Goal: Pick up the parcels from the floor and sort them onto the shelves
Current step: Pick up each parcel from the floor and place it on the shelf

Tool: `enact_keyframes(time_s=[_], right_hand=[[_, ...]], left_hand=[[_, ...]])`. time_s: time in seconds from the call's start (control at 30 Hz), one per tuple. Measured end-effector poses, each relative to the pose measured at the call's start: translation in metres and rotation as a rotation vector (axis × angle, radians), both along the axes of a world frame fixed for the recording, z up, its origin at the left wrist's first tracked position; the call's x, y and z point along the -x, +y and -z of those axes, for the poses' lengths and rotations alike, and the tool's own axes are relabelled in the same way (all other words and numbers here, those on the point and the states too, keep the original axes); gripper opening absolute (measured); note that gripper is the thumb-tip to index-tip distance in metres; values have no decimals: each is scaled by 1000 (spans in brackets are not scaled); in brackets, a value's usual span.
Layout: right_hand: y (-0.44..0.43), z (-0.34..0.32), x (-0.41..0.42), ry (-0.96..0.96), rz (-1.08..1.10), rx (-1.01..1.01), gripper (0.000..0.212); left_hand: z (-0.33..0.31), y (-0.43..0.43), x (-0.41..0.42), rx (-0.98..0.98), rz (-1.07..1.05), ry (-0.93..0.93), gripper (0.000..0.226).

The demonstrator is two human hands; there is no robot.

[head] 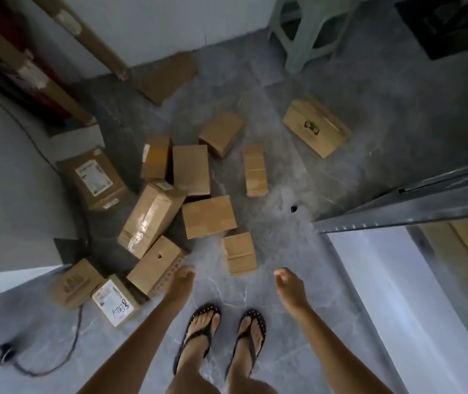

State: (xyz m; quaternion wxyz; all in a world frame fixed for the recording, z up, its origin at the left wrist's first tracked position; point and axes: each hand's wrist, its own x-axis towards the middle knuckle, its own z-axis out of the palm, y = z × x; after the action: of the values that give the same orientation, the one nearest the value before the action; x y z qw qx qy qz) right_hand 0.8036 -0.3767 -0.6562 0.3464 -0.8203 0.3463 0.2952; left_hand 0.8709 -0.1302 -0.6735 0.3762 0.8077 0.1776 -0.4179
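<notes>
Bare-armed and bare-legged, the person wears black flip-flops (206,307) dotted with small pale studs.

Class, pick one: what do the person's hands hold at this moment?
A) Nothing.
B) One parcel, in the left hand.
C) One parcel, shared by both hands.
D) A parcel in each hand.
A: the left hand and right hand hang empty, while the parcels lie on the floor.
</notes>
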Motion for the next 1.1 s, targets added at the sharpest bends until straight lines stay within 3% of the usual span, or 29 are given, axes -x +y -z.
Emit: enact_keyframes(time_s=[0.13,0.27,0.4,0.5,0.63,0.73,0.93,1.1], right_hand=[[4,139,-21,54,54,-54,42],[21,225,-18,31,154,-218,56],[31,256,-3,-110,337,-188,48],[31,232,7,-142,415,-225,37],[27,141,7,-308,486,-295,40],[19,44,-1,-371,557,-416,38],[-7,-197,-37,-423,586,-653,36],[-27,-401,-77,-602,507,-834,42]], left_hand=[[121,-28,-3,97,-69,115,42],[195,-57,-3,243,-124,243,54],[212,-75,-4,350,-91,306,54],[188,-72,-5,297,-82,247,49],[110,-65,-9,286,-66,69,39],[23,-67,-21,379,-174,-49,34],[-228,-80,-64,491,-294,-234,24],[-449,-92,-109,695,-170,-257,62]])
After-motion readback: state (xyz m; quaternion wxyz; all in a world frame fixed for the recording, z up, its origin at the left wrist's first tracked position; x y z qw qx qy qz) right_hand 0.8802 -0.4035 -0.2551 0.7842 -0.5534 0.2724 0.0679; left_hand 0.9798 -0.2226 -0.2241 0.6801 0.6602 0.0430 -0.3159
